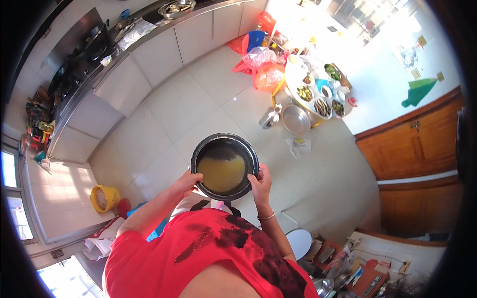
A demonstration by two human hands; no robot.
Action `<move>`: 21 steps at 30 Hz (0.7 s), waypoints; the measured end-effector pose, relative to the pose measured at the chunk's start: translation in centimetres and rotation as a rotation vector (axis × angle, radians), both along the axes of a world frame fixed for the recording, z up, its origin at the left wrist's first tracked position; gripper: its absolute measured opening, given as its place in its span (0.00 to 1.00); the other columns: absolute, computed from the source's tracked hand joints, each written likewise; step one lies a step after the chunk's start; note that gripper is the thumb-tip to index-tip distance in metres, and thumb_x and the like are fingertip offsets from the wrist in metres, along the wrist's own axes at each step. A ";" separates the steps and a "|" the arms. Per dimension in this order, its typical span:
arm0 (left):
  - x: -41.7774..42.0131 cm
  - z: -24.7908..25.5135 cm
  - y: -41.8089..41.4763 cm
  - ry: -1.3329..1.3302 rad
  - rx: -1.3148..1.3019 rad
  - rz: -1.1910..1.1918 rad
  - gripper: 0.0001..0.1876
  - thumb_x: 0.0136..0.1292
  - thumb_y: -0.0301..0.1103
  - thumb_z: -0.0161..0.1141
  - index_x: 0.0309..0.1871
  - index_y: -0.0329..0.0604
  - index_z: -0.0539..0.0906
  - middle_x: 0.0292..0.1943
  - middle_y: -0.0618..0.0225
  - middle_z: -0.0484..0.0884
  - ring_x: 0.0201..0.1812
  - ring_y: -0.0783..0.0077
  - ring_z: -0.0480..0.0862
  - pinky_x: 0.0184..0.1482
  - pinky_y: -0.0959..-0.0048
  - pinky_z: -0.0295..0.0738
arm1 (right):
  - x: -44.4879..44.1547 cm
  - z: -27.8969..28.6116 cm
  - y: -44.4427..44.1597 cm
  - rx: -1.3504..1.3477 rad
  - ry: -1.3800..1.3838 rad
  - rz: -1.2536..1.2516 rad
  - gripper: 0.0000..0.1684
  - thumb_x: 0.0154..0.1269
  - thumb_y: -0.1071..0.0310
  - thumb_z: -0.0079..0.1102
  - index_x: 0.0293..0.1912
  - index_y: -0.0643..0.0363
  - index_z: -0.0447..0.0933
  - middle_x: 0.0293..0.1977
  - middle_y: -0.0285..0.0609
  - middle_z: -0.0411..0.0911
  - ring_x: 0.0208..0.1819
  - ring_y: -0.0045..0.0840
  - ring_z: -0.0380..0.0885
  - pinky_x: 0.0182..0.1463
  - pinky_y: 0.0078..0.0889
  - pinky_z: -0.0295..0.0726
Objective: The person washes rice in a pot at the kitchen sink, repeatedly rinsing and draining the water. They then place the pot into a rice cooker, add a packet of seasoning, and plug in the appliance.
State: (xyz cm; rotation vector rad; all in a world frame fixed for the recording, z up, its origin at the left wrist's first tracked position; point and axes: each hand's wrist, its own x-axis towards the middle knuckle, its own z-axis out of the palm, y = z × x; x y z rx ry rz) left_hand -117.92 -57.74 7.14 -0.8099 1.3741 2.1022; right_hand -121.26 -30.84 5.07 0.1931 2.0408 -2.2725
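A round dark pot [224, 137] is held in front of my body, above the tiled floor. Cloudy yellowish liquid [222, 172] covers most of its bottom; a dark patch of the inside shows at the far side. My left hand [192, 182] grips the rim on the left, thumb over the edge. On the opposite side my right hand [261, 183] holds the rim in the same way, with a bangle on that wrist. The fingers under the rim are mostly hidden by the pot.
A counter with a stove [76, 78] curves along the left. Ahead right, a table [292, 76] bears several dishes, with plastic bags [270, 76], a metal pot [296, 119] and a flask [269, 118] beside it. A yellow bucket [105, 198] stands left; wooden doors [413, 149] are right.
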 end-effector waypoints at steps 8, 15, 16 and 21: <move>-19.1 -2.3 -3.8 0.063 0.002 -0.043 0.34 0.53 0.23 0.54 0.65 0.42 0.57 0.36 0.57 0.79 0.26 0.64 0.85 0.23 0.61 0.87 | -19.2 -0.7 -3.6 -0.002 0.033 0.027 0.26 0.55 0.87 0.54 0.55 0.63 0.70 0.41 0.36 0.79 0.42 0.17 0.78 0.48 0.21 0.75; -36.5 1.5 -8.7 0.016 -0.048 -0.154 0.34 0.53 0.25 0.53 0.68 0.41 0.62 0.41 0.59 0.80 0.30 0.65 0.85 0.24 0.62 0.87 | -36.4 1.6 -8.0 -0.006 0.043 0.041 0.25 0.55 0.85 0.53 0.54 0.62 0.70 0.40 0.37 0.81 0.41 0.18 0.79 0.49 0.21 0.76; -39.0 1.8 -9.6 0.028 -0.017 -0.150 0.35 0.53 0.26 0.54 0.68 0.41 0.61 0.41 0.58 0.80 0.31 0.63 0.86 0.25 0.61 0.88 | -39.0 2.1 -9.0 0.033 0.077 0.032 0.25 0.55 0.86 0.53 0.54 0.62 0.71 0.40 0.36 0.80 0.41 0.17 0.79 0.50 0.21 0.76; -52.4 7.0 -13.4 0.124 -0.044 -0.158 0.37 0.55 0.27 0.55 0.69 0.42 0.53 0.49 0.51 0.75 0.34 0.53 0.86 0.28 0.54 0.90 | -52.2 5.4 -13.2 0.081 0.167 0.019 0.23 0.56 0.86 0.53 0.52 0.63 0.70 0.41 0.37 0.79 0.41 0.16 0.78 0.49 0.19 0.76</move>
